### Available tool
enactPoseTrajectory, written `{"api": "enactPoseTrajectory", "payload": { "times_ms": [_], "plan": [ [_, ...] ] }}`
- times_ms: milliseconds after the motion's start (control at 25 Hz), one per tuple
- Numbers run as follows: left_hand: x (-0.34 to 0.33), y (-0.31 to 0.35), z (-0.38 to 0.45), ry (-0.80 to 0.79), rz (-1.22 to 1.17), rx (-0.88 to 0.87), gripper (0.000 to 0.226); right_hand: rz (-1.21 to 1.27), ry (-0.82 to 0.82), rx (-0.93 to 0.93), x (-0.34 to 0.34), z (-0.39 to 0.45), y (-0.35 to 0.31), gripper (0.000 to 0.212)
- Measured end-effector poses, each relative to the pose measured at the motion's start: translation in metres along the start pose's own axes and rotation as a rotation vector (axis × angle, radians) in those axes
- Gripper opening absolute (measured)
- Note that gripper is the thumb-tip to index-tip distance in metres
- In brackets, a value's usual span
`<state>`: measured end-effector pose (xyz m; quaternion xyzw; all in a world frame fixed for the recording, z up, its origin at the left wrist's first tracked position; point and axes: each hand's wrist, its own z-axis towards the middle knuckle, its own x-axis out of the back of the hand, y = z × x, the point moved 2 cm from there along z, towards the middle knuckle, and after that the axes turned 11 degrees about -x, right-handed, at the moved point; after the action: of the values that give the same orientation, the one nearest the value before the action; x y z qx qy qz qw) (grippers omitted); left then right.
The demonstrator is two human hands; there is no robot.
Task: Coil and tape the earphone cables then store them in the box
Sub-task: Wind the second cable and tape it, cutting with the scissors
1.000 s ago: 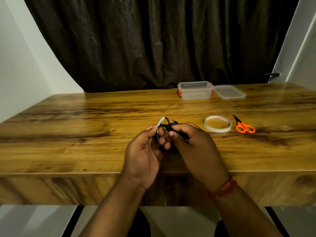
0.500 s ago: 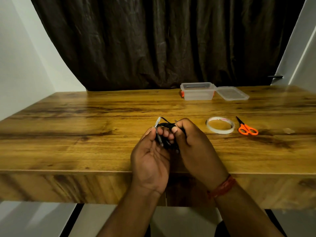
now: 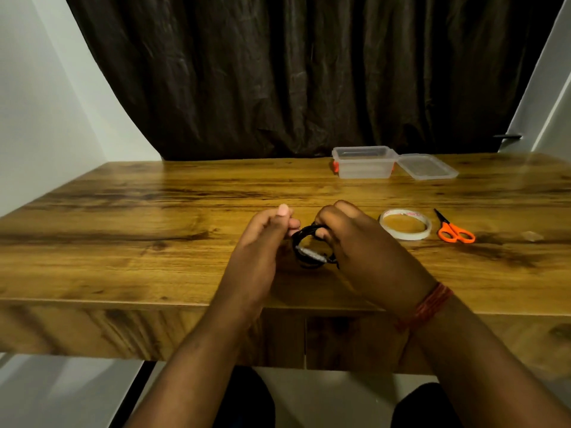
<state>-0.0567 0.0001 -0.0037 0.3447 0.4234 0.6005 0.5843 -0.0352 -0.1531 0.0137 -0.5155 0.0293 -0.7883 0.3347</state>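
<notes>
together, both hands [image 3: 309,242] pinching coiled earphone cable [image 3: 310,250]

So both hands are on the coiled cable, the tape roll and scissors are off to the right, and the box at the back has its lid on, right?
Not quite: the box is open, its lid lying beside it, as the head view shows. The rest holds.

Silver plug swung down across coiled cable [image 3: 312,248].
</notes>
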Motion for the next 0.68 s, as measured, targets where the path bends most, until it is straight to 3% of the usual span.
{"api": "enactPoseTrajectory", "payload": {
  "times_ms": [120,320,480,680],
  "plan": [
    [-0.002,0.005,0.008,-0.189,0.288,-0.044,0.029,-0.030,-0.028,0.063,-0.002,0.000,-0.001,0.006],
    [-0.010,0.005,0.007,-0.241,0.373,-0.089,0.022,0.006,-0.034,0.087,-0.006,0.001,0.000,0.003],
    [-0.012,0.000,0.005,-0.198,0.213,-0.040,0.022,0.025,-0.035,0.102,-0.006,0.002,0.003,0.002],
    [-0.016,-0.004,0.006,-0.113,-0.210,0.055,0.025,0.101,0.006,0.072,-0.005,0.004,0.004,0.006]
  ]
}}
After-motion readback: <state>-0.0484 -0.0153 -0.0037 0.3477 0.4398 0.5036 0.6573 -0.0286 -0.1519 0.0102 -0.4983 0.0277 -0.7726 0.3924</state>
